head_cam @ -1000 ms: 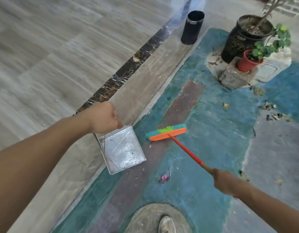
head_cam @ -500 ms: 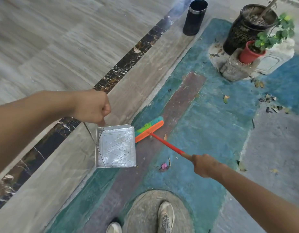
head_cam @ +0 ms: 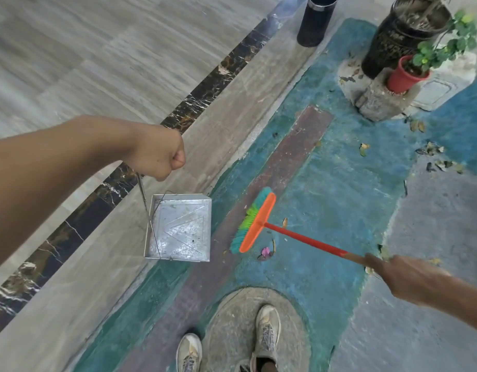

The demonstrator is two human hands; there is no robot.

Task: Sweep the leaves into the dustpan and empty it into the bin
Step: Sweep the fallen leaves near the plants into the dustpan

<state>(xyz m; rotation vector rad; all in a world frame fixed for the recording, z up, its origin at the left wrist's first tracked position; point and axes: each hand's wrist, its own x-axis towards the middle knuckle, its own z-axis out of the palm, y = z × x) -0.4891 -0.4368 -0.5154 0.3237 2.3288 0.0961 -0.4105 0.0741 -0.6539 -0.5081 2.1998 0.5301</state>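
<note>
Head-camera view, looking down at a painted patio floor: a metal dustpan (head_cam: 178,229) is held by its thin wire handle (head_cam: 147,202), round which the left hand (head_cam: 162,154) is clenched in a fist. The pan is seen over the edge where grey tile meets blue-green paint; whether it touches the floor cannot be told. The broom (head_cam: 256,222), with an orange head and green and teal bristles, is held just right of the pan and apart from it, its bristles turned toward the pan. Its red stick (head_cam: 304,238) is grasped at the wooden end by the right hand (head_cam: 401,277), which is blurred. A pink petal (head_cam: 265,252) and a small leaf (head_cam: 285,222) are seen close to the broom head. More dry leaves (head_cam: 436,157) are scattered well to the right, near a stone block (head_cam: 379,103) beside a red pot (head_cam: 404,73) and a black pot (head_cam: 393,41). A dark cylindrical bin (head_cam: 316,20) stands at the top edge. Two shoes (head_cam: 267,334) are seen at the bottom.
</note>
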